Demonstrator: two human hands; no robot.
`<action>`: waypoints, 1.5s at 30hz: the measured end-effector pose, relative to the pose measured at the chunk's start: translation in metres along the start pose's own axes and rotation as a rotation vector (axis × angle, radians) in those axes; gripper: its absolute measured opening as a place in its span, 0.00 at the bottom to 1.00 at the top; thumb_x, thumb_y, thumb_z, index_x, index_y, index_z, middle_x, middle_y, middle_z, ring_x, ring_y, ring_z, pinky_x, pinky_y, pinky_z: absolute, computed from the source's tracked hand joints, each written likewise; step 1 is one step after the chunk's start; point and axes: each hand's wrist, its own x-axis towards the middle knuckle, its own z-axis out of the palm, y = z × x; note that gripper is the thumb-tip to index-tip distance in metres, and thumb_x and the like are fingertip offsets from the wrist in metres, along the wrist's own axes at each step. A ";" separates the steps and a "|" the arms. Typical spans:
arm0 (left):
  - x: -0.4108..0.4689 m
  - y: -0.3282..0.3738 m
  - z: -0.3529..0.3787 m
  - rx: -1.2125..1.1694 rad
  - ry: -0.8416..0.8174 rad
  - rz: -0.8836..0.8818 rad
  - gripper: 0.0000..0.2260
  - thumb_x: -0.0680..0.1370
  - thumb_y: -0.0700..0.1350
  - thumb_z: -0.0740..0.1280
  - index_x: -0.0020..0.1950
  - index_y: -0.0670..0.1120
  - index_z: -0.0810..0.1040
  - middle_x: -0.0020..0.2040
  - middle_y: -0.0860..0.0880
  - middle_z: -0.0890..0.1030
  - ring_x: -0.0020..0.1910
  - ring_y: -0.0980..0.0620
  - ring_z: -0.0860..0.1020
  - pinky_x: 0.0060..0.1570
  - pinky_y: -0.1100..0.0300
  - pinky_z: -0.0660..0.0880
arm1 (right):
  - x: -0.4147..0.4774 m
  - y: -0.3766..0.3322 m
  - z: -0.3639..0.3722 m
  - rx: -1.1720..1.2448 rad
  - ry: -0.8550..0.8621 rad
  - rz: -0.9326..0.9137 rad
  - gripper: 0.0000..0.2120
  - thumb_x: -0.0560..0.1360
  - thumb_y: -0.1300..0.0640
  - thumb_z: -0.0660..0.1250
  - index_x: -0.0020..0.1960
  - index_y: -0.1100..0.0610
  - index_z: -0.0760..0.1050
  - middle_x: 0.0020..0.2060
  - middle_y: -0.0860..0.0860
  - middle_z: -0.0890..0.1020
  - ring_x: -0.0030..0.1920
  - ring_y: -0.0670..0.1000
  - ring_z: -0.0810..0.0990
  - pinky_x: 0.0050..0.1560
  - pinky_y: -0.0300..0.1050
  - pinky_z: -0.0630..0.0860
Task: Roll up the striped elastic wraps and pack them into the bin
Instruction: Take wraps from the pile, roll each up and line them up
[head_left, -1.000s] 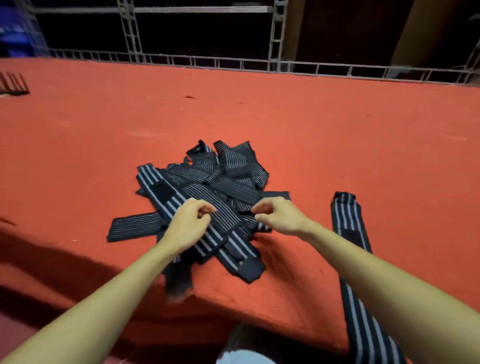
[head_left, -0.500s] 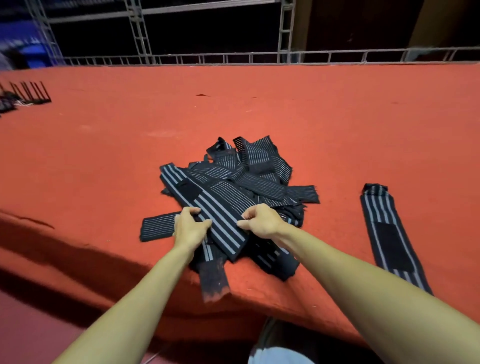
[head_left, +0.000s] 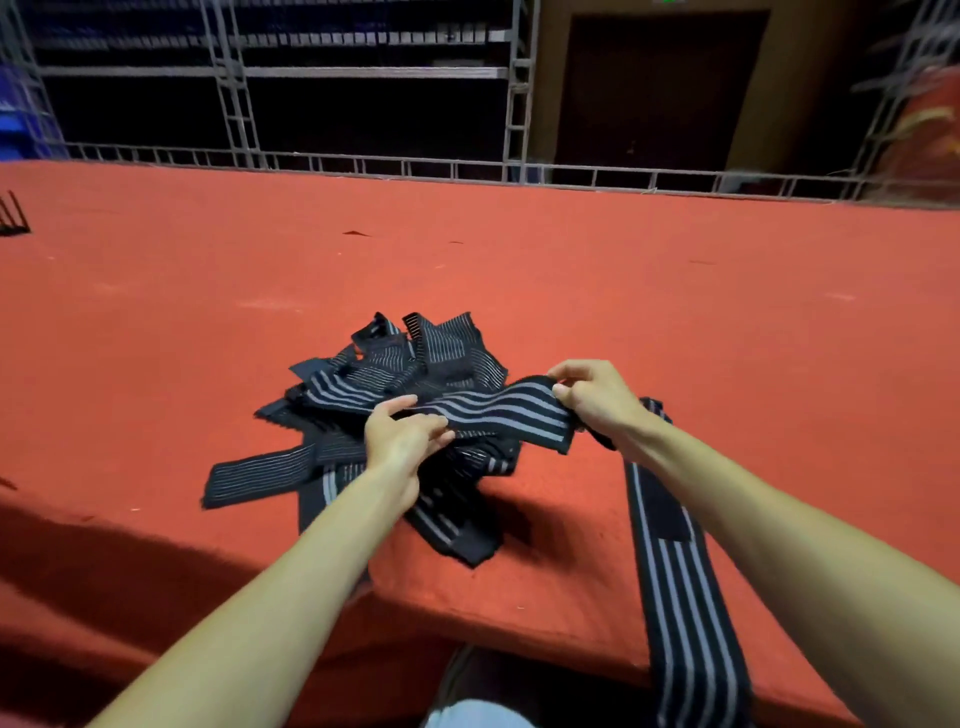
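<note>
Over pile (head_left: 436, 348) at centre frame, left hand (head_left: 402, 441) pinches wrap (head_left: 504, 415) mid-length, right hand (head_left: 597, 400) grips its end; no bin seen; risk: far end looks buried, so pulling may drag pile off table (head_left: 519, 597) edge.

1. held wrap (head_left: 493, 415): right end hidden inside your right hand (head_left: 597, 402); your left hand (head_left: 402, 441) covers a stretch.
2. pile of wraps (head_left: 447, 348): lower strips buried (count untellable).
3. Right of the pile: single wrap (head_left: 685, 613), cut off by the bottom edge.
4. Far left of the pile: dark pronged object (head_left: 13, 218), cropped beyond naming.
</note>
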 end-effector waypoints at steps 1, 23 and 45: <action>-0.010 -0.004 0.014 0.017 -0.031 -0.003 0.19 0.71 0.26 0.67 0.58 0.41 0.71 0.39 0.43 0.79 0.30 0.51 0.79 0.42 0.59 0.80 | -0.005 0.008 -0.013 -0.070 0.047 0.024 0.13 0.74 0.67 0.60 0.41 0.52 0.77 0.36 0.52 0.79 0.36 0.50 0.75 0.33 0.39 0.69; 0.011 -0.027 0.006 1.002 -0.314 0.427 0.11 0.73 0.34 0.66 0.47 0.48 0.82 0.43 0.52 0.83 0.44 0.56 0.79 0.47 0.65 0.71 | -0.005 0.094 -0.008 -0.661 -0.092 0.151 0.15 0.70 0.59 0.60 0.53 0.58 0.79 0.56 0.58 0.81 0.59 0.59 0.77 0.59 0.49 0.73; 0.094 -0.065 -0.078 1.108 0.048 0.642 0.10 0.78 0.42 0.63 0.59 0.45 0.76 0.56 0.52 0.76 0.58 0.54 0.71 0.59 0.61 0.64 | 0.116 0.014 0.147 -0.302 -0.252 -0.051 0.16 0.74 0.52 0.70 0.58 0.58 0.78 0.58 0.56 0.81 0.61 0.54 0.77 0.62 0.43 0.71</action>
